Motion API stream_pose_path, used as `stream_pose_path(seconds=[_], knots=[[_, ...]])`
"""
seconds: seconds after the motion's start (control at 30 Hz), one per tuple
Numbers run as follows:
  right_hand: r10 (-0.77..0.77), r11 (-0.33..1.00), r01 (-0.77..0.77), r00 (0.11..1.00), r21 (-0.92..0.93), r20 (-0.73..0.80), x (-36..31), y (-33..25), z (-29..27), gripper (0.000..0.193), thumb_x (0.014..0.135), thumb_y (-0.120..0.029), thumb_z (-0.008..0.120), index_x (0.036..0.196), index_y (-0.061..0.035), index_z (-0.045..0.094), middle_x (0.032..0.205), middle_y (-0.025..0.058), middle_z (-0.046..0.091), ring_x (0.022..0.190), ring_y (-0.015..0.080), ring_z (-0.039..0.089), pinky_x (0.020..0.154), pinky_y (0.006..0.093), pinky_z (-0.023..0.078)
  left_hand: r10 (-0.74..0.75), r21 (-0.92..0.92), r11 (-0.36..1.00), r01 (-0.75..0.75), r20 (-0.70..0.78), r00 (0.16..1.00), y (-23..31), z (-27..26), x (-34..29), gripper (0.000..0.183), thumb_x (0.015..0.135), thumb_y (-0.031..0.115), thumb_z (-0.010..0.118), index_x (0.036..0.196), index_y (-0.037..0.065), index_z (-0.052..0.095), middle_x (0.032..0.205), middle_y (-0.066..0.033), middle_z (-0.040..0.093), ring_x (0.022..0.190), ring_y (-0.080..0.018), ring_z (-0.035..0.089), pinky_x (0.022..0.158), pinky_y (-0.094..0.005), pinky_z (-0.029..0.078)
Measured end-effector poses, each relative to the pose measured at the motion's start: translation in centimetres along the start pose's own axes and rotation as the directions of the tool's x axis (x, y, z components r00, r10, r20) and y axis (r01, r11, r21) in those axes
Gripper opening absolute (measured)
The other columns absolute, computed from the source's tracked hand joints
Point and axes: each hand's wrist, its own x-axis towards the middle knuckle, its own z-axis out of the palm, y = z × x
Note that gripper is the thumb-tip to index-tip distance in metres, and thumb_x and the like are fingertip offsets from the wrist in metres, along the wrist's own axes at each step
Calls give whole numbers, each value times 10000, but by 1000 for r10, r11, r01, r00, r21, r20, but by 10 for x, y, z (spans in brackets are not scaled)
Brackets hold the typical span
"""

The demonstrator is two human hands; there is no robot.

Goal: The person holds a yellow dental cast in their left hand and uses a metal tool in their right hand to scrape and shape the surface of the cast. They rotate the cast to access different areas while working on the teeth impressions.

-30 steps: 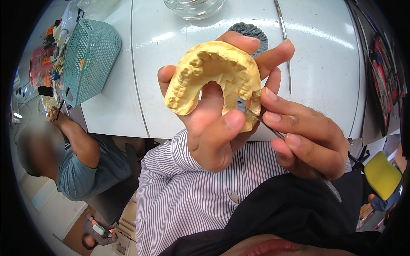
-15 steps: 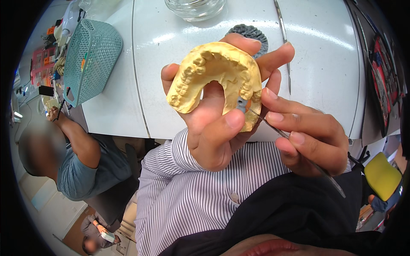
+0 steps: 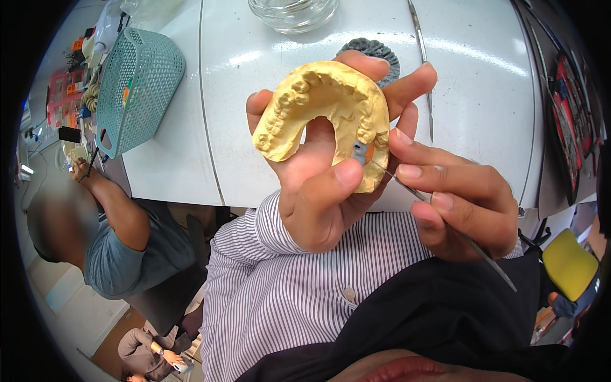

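Note:
Held up over the table's near edge is a yellow dental cast [image 3: 297, 99], horseshoe-shaped, its teeth turned toward me. My left hand [image 3: 324, 197] grips it from below and behind, the thumb pressed beside a small grey piece [image 3: 359, 151] set in the right arm of the arch. Orange material [image 3: 369, 153] shows next to that piece. My right hand [image 3: 468, 197] pinches a thin metal dental carving tool [image 3: 468, 239] like a pen. The tool's fine tip reaches the cast close to the grey and orange spot; whether it touches cannot be told.
Beyond the cast lie a ridged dark grey round object [image 3: 375, 54], a glass bowl [image 3: 296, 14] and another slim metal tool [image 3: 422, 63]. At left stands a light-blue perforated basket [image 3: 143, 89], with a co-worker [image 3: 121, 235] seated near it. An open tool case [image 3: 569, 108] lies far right.
The cast has tilted and shifted very slightly in my left hand. The tool's tip has moved a little up and left along the cast. A person in the background has shifted.

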Motion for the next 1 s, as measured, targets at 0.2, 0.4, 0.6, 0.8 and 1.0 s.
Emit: stream_pose_path(seconds=[0.2,0.4,0.6,0.8,1.0], knots=[[-4,999,10,993,50,-121,-1,5,3,184,862,-114,485,970,-6,382,890,213,532,834,381,596,660,405,538,-75,-49,996,73,-43,996,4,4,-2,597,813,67,379,1307,-13,54,1368,-232,90,1302,-295,103,1071,-389,196],[169,977,-85,870,197,-463,-5,3,-4,131,907,-189,406,922,-59,401,992,166,508,831,206,558,668,276,474,-225,-297,927,228,44,973,12,1,6,589,830,53,346,1330,13,37,1412,-106,40,1303,-308,-44,1079,-415,133],[302,918,-104,809,382,-505,-9,-2,-6,160,932,-211,313,905,-75,391,1131,211,472,1013,246,520,876,307,434,-260,-400,882,248,25,965,17,8,5,619,807,15,371,1329,18,38,1416,-104,-8,1291,-308,-109,1081,-406,108],[421,834,-132,780,536,-463,-7,6,-11,162,935,-211,289,907,-86,388,1180,235,440,1119,319,451,939,363,403,-192,-190,963,190,7,981,14,11,4,738,746,-57,480,1337,70,55,1417,-101,-69,1267,-382,-129,1069,-400,154],[369,898,-120,727,423,-578,-10,10,-16,130,928,-190,328,920,-85,404,1120,172,460,909,189,535,828,294,444,-188,20,982,187,36,982,17,9,2,772,782,59,581,1344,149,59,1399,-161,-90,1246,-467,-17,1002,-432,302]])
